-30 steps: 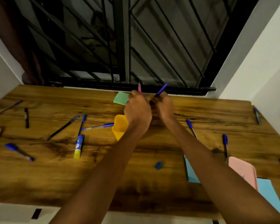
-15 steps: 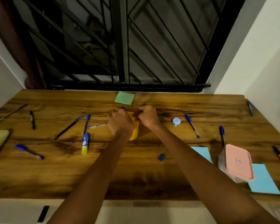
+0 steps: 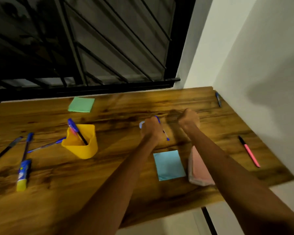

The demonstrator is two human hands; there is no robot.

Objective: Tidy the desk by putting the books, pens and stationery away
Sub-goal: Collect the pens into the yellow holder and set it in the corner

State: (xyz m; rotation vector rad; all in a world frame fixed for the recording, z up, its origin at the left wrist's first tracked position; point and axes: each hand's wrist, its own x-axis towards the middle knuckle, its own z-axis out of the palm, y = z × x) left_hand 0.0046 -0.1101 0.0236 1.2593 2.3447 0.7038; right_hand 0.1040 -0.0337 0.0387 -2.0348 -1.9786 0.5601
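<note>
The yellow cup stands on the wooden desk at about 9 o'clock from the hands, and it now holds 2 pens, a blue-capped one and a pink one, both leaning toward 11 o'clock. Half a second ago both hands were bunched over this cup; now they have moved away to its right, well apart from it.

The left hand is curled shut around a blue pen, whose ends poke out above and below the fist. A small round tin peeks out at the hand's 10 o'clock edge. The right hand is closed in a loose fist at 2 o'clock from the left one; whether it holds anything I cannot tell, as it is blurred.

Below the hands, at 6 o'clock, lies a blue notepad, with a pink case just beside it under the right forearm. A green notepad sits at 11 o'clock near the window grille. A pink pen lies at 3 o'clock. To the cup's left are a glue stick and 3 loose pens.
</note>
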